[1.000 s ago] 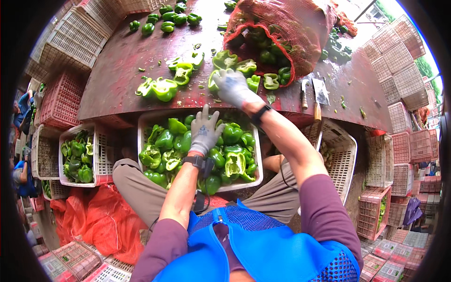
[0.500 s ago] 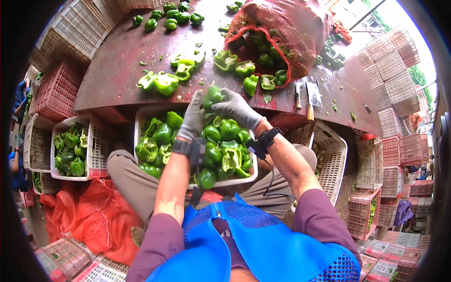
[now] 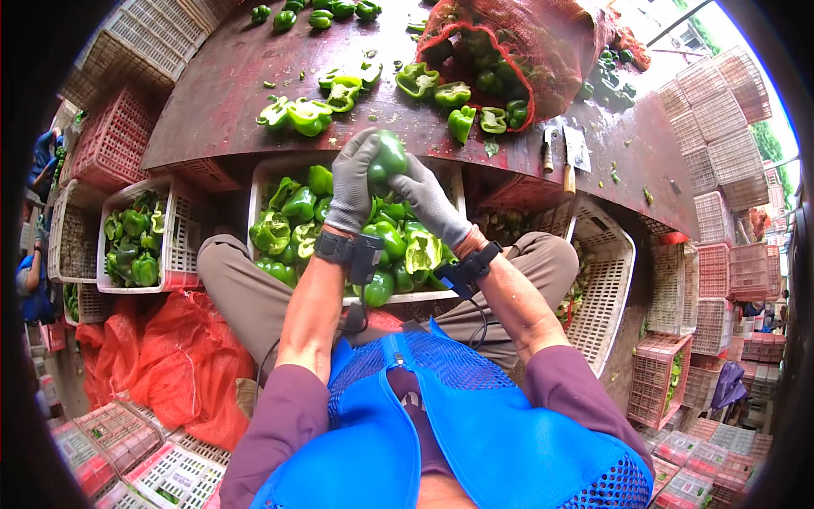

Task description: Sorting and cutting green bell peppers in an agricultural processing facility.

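A whole green bell pepper (image 3: pixel 388 156) is held between my two gloved hands, above the near edge of the dark table. My left hand (image 3: pixel 352 180) closes on its left side. The fingers of my right hand (image 3: pixel 426 200) grip it from the right and below. Under both hands stands a white crate (image 3: pixel 255 197) filled with green peppers, several of them cut open. Cut pepper pieces (image 3: pixel 309 118) lie on the table beyond my left hand. Farther right, more pepper halves (image 3: pixel 452 93) sit by the mouth of a red mesh bag (image 3: pixel 555 59) holding whole peppers.
A small knife (image 3: pixel 548 149) and a wide-bladed cleaver (image 3: pixel 577 151) rest near the table's right front edge. At left is another crate of peppers (image 3: pixel 174 254), with red netting (image 3: pixel 178 365) below it. An angled white crate (image 3: pixel 606 297) stands right of my knee. Stacked crates (image 3: pixel 721 144) line the right side.
The pepper has been turned and now shows more of its smooth side. My right hand has shifted lower around it. The whole view has shifted slightly, with the table now higher in the picture.
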### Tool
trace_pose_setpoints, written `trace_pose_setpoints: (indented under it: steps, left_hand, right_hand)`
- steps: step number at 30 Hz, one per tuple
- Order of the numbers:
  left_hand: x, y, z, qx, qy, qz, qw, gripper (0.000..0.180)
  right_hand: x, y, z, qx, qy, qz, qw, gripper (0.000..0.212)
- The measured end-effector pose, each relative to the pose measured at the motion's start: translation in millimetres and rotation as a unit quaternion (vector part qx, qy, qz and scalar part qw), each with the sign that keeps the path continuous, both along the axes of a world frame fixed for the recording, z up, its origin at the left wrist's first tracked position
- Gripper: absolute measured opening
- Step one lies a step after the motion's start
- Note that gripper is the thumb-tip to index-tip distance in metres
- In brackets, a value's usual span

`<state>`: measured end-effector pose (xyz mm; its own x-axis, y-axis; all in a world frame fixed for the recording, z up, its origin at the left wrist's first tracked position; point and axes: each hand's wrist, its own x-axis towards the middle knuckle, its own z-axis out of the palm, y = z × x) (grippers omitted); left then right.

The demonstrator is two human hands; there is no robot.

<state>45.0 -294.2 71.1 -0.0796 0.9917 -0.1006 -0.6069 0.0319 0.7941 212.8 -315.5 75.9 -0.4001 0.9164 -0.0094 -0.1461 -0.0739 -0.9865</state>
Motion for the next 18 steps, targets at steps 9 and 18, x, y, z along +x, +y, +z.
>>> trace_pose_setpoints:
  steps: [9, 18]
  left_hand:
    - [-25.8, -14.5, 2.1, 0.048, 0.243, 0.024, 0.969, 0.047]
    - [-125.9, -23.6, 12.7, 0.003, 0.086, -0.010, 0.996, 0.054]
  right_hand:
    - [-76.7, -18.6, -38.7, -0.308, 0.137, -0.189, 0.922, 0.025]
    - [-86.4, 19.7, -16.2, -0.143, 0.094, -0.178, 0.969, 0.018]
